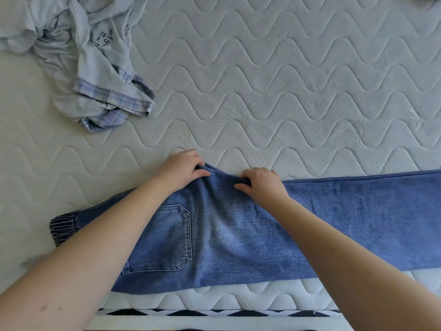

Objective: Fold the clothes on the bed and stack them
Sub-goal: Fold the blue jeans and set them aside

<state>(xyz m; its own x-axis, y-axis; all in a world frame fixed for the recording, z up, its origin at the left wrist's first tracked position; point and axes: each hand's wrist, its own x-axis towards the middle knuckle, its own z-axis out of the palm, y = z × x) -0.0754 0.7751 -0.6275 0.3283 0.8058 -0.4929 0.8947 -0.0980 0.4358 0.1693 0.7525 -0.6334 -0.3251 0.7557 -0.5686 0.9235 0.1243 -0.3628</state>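
Note:
A pair of blue jeans point(238, 230) lies flat along the near edge of the bed, elastic waistband at the left, legs running off to the right, a back pocket facing up. My left hand point(183, 167) pinches the jeans' far edge at the crotch point. Close to its right, my right hand point(261, 182) grips the same far edge, fingers curled into the denim. A crumpled pale grey garment with plaid trim point(90, 60) lies at the far left of the bed.
The quilted white mattress point(286, 80) stretches bare behind the jeans. A black-and-white patterned band point(214, 314) runs below the mattress's near edge. Something dark shows at the top right corner.

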